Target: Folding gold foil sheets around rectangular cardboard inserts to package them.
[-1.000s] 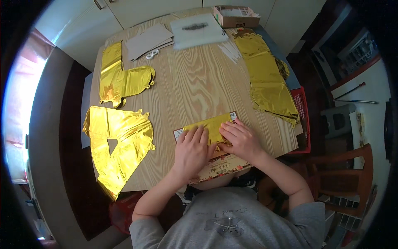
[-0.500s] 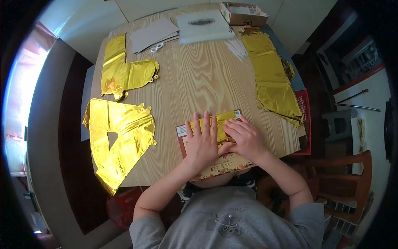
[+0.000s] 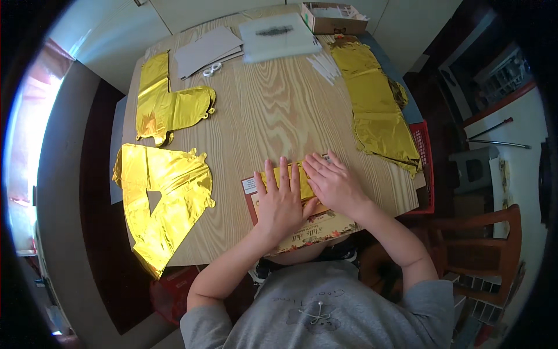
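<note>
Near the front edge of the table, a folded gold foil balloon [image 3: 305, 187] lies on a cream and reddish-brown printed cardboard sleeve [image 3: 325, 225] with autumn leaves on it. My left hand [image 3: 281, 203] presses flat on the foil's left part, its fingers spread and pointing away from me. Beside it my right hand [image 3: 339, 185] lies flat over the right part of the foil, fingers stretched and slanting to the far left. Both hands cover much of the foil. Neither hand grips anything.
Flat gold balloons lie left: one L-shaped [image 3: 154, 107], one with a triangular hole [image 3: 189, 174]. More gold foil [image 3: 375, 99] lies right. Farther back are grey sheets [image 3: 206, 49], white tape rolls [image 3: 213, 70], a clear plastic bag [image 3: 276, 38], white sticks [image 3: 324, 67] and an open box [image 3: 334, 20].
My right hand has gone from bent fingers at the foil's edge to lying flat with fingers stretched farther across it. My left hand stays pressed on the foil. The view has shifted slightly.
</note>
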A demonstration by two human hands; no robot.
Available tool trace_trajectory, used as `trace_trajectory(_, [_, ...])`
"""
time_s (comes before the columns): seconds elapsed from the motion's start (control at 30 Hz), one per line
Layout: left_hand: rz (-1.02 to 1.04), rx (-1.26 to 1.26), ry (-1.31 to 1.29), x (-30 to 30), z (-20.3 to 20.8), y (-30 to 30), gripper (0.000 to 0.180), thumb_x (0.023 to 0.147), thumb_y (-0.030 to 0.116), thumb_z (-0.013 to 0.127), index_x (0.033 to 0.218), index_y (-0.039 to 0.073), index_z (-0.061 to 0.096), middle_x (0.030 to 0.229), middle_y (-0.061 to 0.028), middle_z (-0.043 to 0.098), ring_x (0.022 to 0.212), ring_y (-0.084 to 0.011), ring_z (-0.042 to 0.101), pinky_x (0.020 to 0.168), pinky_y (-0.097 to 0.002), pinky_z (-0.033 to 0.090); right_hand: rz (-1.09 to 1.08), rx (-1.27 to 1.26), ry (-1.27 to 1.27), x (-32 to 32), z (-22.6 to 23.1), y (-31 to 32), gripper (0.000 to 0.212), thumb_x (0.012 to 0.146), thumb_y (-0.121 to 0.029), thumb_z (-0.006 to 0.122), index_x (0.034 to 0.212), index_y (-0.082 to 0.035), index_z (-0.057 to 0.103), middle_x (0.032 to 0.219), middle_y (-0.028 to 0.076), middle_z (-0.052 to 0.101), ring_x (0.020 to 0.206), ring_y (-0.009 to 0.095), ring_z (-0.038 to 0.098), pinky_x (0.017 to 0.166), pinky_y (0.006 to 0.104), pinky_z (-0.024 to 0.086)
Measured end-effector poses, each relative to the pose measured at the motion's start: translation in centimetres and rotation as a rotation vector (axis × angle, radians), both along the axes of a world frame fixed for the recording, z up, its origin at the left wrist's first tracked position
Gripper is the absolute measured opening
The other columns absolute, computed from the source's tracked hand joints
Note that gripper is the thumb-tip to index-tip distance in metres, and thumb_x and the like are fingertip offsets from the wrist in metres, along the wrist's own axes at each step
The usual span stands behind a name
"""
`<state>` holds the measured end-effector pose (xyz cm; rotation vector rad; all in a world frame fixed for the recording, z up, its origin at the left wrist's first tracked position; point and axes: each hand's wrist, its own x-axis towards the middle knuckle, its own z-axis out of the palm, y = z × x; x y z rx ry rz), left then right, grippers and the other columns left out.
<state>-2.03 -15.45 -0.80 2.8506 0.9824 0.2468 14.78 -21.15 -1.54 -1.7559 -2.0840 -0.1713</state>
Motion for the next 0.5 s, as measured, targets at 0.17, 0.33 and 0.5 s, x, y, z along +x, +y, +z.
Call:
trace_trajectory(0.17, [-0.004, 0.022, 0.015, -0.3, 0.2, -0.1, 0.084, 0.087, 0.060, 0.050, 0.143, -0.001, 0.039, 0.147, -0.0293, 0.033, 0.136, -0.0539, 0.026, 0.108, -0.0658, 0.020, -0.015, -0.027, 0.028, 0.2, -0.4, -0.6, 0.038, 0.090, -0.020, 0.056, 0.121, 0.002, 0.061, 0.128, 0.018, 0.060, 0.123, 0.028, 0.055, 0.111, 0.0489, 0.032])
trace_trajectory(0.33, [0.008, 0.015, 0.011, -1.1, 0.0, -0.2, 0.087, 0.087, 0.062, 0.049, 0.143, -0.004, 0.037, 0.146, -0.0342, 0.031, 0.135, -0.0556, 0.025, 0.109, -0.0641, 0.020, -0.048, -0.051, 0.053, 0.1, -0.1, -0.9, 0.047, 0.090, -0.027, 0.057, 0.124, 0.005, 0.058, 0.129, 0.019, 0.059, 0.125, 0.030, 0.053, 0.113, 0.0484, 0.030])
trace_trajectory(0.5, [0.031, -0.009, 0.038, -3.0, 0.3, 0.3, 0.094, 0.087, 0.065, 0.048, 0.141, -0.011, 0.032, 0.144, -0.0392, 0.029, 0.136, -0.0554, 0.023, 0.111, -0.0631, 0.017, -0.045, -0.035, 0.038, 0.1, -0.2, -1.1, 0.056, 0.087, -0.034, 0.060, 0.125, 0.007, 0.056, 0.131, 0.020, 0.058, 0.126, 0.031, 0.052, 0.113, 0.0477, 0.029])
